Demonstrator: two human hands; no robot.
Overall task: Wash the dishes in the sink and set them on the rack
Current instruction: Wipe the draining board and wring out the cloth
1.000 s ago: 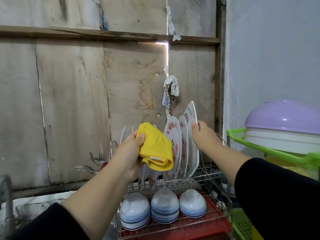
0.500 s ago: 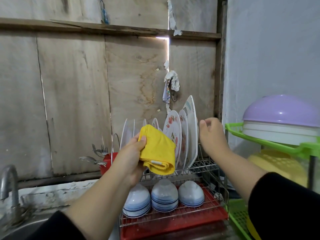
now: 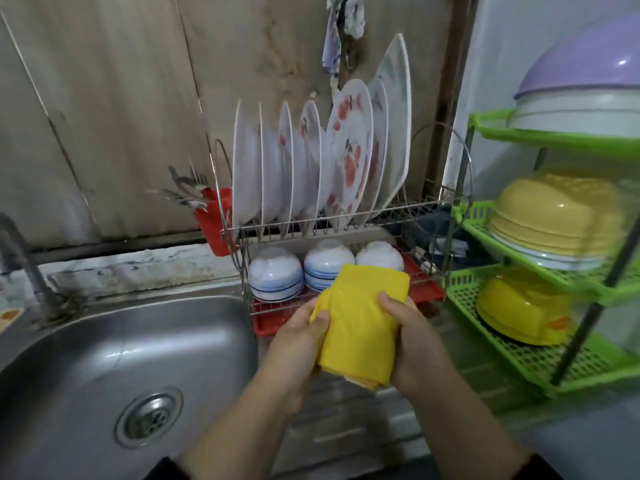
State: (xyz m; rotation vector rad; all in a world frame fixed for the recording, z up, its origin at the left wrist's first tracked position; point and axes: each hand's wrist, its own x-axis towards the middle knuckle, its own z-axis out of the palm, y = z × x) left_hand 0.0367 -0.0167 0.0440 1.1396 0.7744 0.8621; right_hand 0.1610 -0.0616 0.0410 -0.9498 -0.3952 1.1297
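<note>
Low centre of the frame: folded yellow cloth point(image 3: 360, 323) gripped from both sides, left hand point(image 3: 298, 337) with thumb curled over its left edge, right hand point(image 3: 412, 337) with thumb pressed on its right edge, fingers wrapped behind. Held just in front of the red drip tray point(image 3: 429, 292), over the steel counter beside the sink point(image 3: 104, 348), which fills the lower left, basin bare down to the drain point(image 3: 147, 417). Faucet point(image 3: 20, 265) at the far left edge. Above the cloth, wire rack point(image 3: 398, 216): plates point(image 3: 349, 150) upright in the top tier, bowls point(image 3: 275, 275) upside down below, cutlery holder point(image 3: 211, 220) hung on its left end. Green shelf point(image 3: 540, 344) crowding the right edge, touching or just beside the rack; cannot tell which
</note>
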